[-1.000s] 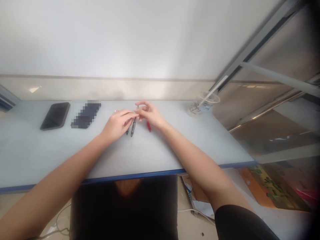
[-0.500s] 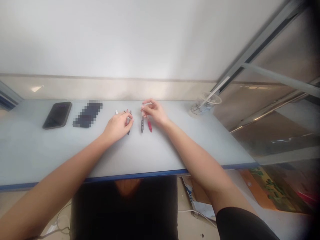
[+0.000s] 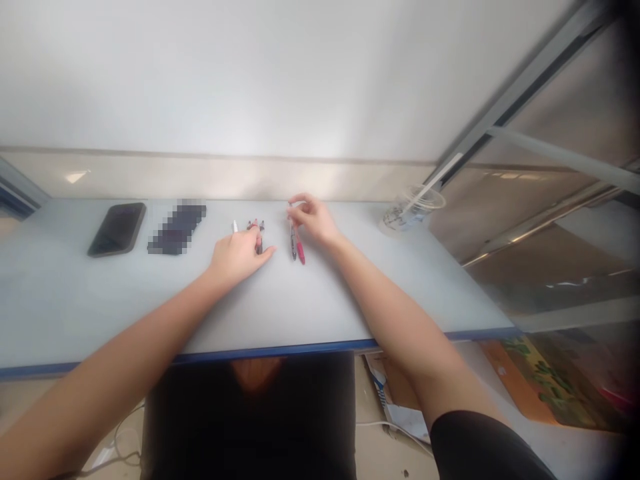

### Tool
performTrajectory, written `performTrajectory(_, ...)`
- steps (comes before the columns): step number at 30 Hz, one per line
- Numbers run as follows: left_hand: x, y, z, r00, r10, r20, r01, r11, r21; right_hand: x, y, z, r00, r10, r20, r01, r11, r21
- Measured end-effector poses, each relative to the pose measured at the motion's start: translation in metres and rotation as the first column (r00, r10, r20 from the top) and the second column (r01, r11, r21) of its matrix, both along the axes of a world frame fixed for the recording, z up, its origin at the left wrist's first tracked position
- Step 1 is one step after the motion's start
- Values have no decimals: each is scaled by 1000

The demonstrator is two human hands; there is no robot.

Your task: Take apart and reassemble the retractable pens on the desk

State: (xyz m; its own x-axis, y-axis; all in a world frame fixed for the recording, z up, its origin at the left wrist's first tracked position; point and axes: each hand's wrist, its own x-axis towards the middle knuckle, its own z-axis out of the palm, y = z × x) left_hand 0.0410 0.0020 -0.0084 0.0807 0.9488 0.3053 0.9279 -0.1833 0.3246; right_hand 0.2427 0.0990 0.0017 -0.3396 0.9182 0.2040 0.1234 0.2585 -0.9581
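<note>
My right hand [image 3: 311,217] pinches the upper end of a dark clear-barrelled pen [image 3: 293,245]. A red pen [image 3: 301,253] lies right beside that one, partly under my fingers. Over a group of several pens [image 3: 256,225] on the left rests my left hand [image 3: 240,253], its thumb stretched out to the side and apart from the fingers. It covers most of those pens; their tips show past the fingers, and a white pen tip [image 3: 235,227] sticks out at the far left of the group.
On the table [image 3: 310,307] a black phone [image 3: 118,229] lies at the left, with a blurred-out dark object [image 3: 178,228] next to it. A clear plastic cup [image 3: 407,212] with a white straw stands at the back right, near a metal-framed glass panel [image 3: 550,227].
My right hand has shifted slightly right, bringing the dark pen close against the red one. My left thumb has spread away from the fingers, and more pen tips show.
</note>
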Motion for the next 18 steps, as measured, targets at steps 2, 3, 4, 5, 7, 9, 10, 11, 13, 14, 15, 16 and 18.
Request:
performTrajectory(2,0,1,-3,999,-13,-32,14,999,37,1,3,-1,1000,13,7,-13,1000,11)
performTrajectory(3,0,1,-4,999,-19,-48,21,998,51,1,4,-1,1000,24,-2,-24,1000,18)
performTrajectory(4,0,1,-4,998,-19,-60,23,998,55,2,4,-2,999,38,-17,-38,999,24)
performTrajectory(5,0,1,-3,997,-13,-72,16,999,40,3,5,-2,998,58,-31,-57,998,28)
performTrajectory(7,2,0,1,995,15,-99,-18,999,-36,3,6,-3,994,97,-47,-95,995,32)
performTrajectory(9,3,-1,6,991,40,-125,-57,990,-131,2,6,-5,992,119,-46,-118,992,34)
performTrajectory(10,4,-2,8,990,46,-135,-68,984,-165,2,7,-5,992,120,-46,-118,992,36)
performTrajectory(11,5,-3,9,989,46,-142,-72,980,-186,1,7,-6,992,114,-49,-113,993,38)
performTrajectory(13,5,-3,11,988,39,-149,-70,976,-206,0,8,-6,993,103,-55,-101,994,37)
performTrajectory(14,5,-3,11,988,33,-150,-65,975,-211,-1,8,-7,994,99,-54,-97,995,35)
performTrajectory(15,5,-3,11,988,29,-151,-62,974,-216,0,8,-7,994,97,-50,-95,995,33)
performTrajectory(16,5,-2,11,988,26,-150,-59,973,-221,0,9,-7,994,98,-43,-97,995,30)
performTrajectory(18,4,-1,11,988,27,-152,-62,971,-230,1,9,-8,995,86,-41,-85,996,30)
